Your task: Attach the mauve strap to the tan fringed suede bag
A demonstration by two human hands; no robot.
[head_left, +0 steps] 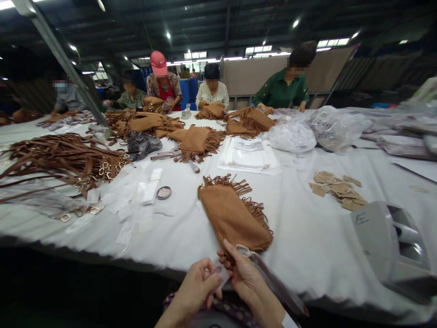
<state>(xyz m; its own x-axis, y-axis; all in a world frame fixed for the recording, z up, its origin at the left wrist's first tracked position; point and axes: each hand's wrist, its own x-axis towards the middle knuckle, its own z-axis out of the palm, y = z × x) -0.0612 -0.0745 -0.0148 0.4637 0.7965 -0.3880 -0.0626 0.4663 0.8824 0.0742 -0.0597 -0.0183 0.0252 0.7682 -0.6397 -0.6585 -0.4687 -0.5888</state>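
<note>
Brown fringed suede bag [235,217] is lying on the white table [307,237], right at its near edge, and we are working at its metal ring. We think we are fixing the dark strap [276,287] on. Our left hand [196,287] is pinching something small, fingers nearly closed. Our right hand [247,278] is gripping the strap end tight. Next we need careful, steady fingers.

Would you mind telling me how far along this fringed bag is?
Looks done: a sewn brown fringed bag lies on the table. In hand: left hand and right hand pinch a small clear piece at its near corner, by a strap. Left: loose straps and tan tags.
</note>
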